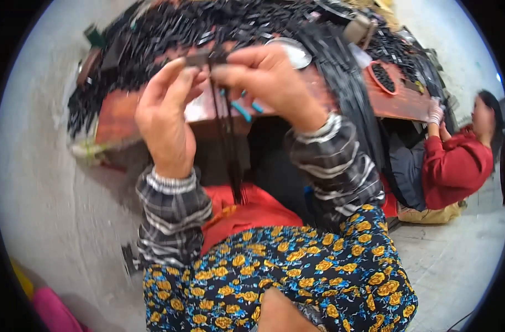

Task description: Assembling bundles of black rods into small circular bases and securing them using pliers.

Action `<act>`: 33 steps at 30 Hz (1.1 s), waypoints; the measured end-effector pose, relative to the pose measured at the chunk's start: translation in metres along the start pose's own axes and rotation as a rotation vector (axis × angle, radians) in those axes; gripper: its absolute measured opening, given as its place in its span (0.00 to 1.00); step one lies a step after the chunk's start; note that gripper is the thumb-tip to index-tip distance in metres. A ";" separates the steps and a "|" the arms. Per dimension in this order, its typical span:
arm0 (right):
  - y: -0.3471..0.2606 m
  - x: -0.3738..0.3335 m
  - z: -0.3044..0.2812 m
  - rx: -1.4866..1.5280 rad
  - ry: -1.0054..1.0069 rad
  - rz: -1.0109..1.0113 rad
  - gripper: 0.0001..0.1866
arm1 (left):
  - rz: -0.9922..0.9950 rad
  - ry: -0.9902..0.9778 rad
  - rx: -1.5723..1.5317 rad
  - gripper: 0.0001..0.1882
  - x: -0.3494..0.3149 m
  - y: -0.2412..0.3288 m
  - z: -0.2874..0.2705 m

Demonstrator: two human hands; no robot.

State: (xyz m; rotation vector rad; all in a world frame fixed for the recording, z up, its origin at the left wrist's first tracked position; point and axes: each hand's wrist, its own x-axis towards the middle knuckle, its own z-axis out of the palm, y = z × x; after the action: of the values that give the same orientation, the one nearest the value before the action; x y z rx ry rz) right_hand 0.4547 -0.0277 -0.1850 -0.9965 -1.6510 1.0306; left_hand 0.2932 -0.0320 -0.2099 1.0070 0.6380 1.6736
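Observation:
Both hands are raised in front of the table edge. Between thumb and fingers, my left hand (166, 113) pinches a small flat dark piece (196, 58) at the upper end of a thin black strap (224, 124). My right hand (274, 80) is closed at the same end, its thumb and fingertips pressed together and blurred by motion. Two dark lengths of the strap dangle between my wrists to the red cloth (258, 207) on my lap. Exactly how the piece joins the strap is too blurred to make out.
Heaps of small black parts (252, 19) cover the reddish table (119, 113). Turquoise-handled tools (242, 110) lie near its edge. Long black straps (346, 83) drape over the front, right of me. An orange bowl (382, 77) holds black bits. A co-worker in red (457, 160) sits at right.

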 end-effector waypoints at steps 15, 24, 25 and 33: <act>0.019 0.006 -0.001 0.025 -0.127 -0.085 0.14 | -0.020 -0.116 0.052 0.07 0.007 -0.019 -0.009; 0.019 0.012 -0.009 -0.039 -0.123 -0.048 0.14 | 0.088 -0.112 0.238 0.04 0.018 -0.018 -0.004; 0.021 0.014 -0.012 -0.013 -0.158 -0.072 0.14 | -0.003 -0.169 0.234 0.05 0.023 -0.017 -0.007; 0.043 0.027 -0.023 0.243 -0.420 0.072 0.15 | -0.186 -0.478 0.184 0.15 0.048 -0.015 -0.025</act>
State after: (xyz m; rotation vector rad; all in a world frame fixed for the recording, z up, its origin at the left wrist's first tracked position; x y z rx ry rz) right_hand 0.4767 0.0160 -0.2122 -0.7137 -1.7737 1.5280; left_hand 0.2735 0.0197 -0.2196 1.3785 0.5499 1.1676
